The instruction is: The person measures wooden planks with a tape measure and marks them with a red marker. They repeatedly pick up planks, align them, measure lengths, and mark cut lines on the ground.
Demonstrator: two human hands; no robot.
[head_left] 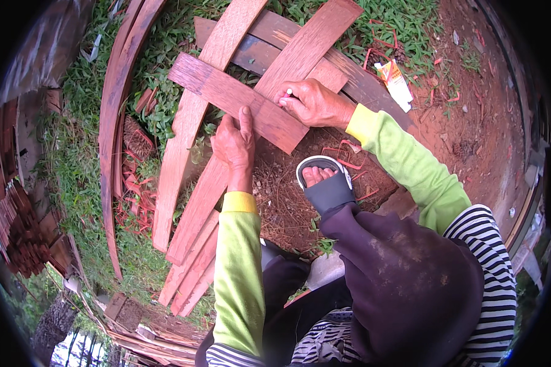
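A short reddish wooden board [226,95] lies crosswise on two long planks. My left hand [234,144] presses on its near edge, thumb up on the top face. My right hand [312,103] rests on the board's right part and pinches a small pale stick, like chalk [287,93], against the wood. One long plank [306,49] runs under the board from upper right to lower left. Another long plank [187,122] crosses beneath it further left. My foot in a grey slide sandal [324,180] is planted just below the board.
More planks lie stacked on grass and red dirt at lower left [190,269]. Long curved boards [110,122] run along the left. Red offcuts [138,196] are scattered beside them. A small orange-and-white packet [395,79] lies on the dirt at upper right. Stacked wood [24,232] sits far left.
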